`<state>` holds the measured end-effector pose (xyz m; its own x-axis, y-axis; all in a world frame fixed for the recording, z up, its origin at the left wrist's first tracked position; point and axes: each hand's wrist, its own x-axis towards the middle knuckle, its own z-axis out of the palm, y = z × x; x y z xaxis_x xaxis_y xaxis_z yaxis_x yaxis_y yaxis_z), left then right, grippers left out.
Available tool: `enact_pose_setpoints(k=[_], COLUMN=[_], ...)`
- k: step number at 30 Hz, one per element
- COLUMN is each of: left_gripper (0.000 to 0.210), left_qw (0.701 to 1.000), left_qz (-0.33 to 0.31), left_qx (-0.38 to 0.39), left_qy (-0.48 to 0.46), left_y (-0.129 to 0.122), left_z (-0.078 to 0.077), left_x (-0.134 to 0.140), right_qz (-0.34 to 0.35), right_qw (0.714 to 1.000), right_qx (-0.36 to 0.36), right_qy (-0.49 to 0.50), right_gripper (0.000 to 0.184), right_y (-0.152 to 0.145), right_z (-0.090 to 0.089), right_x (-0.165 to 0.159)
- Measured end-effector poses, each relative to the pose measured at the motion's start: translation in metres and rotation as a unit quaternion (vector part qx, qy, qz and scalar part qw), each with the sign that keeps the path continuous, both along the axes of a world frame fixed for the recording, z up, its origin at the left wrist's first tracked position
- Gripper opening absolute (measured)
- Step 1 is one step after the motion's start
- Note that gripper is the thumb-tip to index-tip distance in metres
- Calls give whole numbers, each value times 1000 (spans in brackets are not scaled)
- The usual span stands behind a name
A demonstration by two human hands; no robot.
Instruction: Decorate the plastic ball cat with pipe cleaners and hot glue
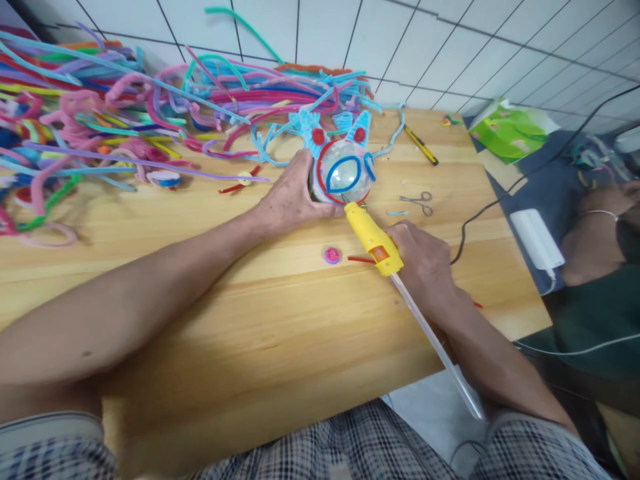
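Toward the far edge of the desk (240, 320), left fingers (326, 211) grip the ball (345, 175); right fingers (401, 233) grip the gun (371, 235), nozzle (345, 199) at its near side

No legible lettering or numbers anywhere

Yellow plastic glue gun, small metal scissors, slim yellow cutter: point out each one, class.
Yellow plastic glue gun (369, 231), head view: middle of its body.
Small metal scissors (419, 201), head view: near the pivot.
Slim yellow cutter (421, 145), head view: middle of its handle.
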<state>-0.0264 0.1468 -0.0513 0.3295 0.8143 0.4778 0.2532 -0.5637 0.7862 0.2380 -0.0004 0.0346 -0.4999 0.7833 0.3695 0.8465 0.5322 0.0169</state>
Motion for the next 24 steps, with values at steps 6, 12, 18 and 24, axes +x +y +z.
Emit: enact_pose_setpoints(k=[6, 12, 18, 24], left_gripper=[118, 128, 124, 110], left_qw=[999, 999, 999, 998], left_qz=[-21, 5, 26, 28], left_qx=[-44, -43, -29, -53], left_qy=[-12, 7, -16, -26], left_y=[-2, -6, -11, -9], left_z=[10, 10, 7, 11], left_x=[-4, -5, 7, 0], right_qz=[-36, -102, -103, -128], right_qw=[998, 983, 971, 946], right_qx=[2, -84, -107, -140], right_qy=[59, 127, 187, 262], right_gripper=[29, 17, 22, 21], right_y=[-1, 1, 5, -2], right_z=[-10, 0, 9, 13], right_x=[8, 18, 15, 11])
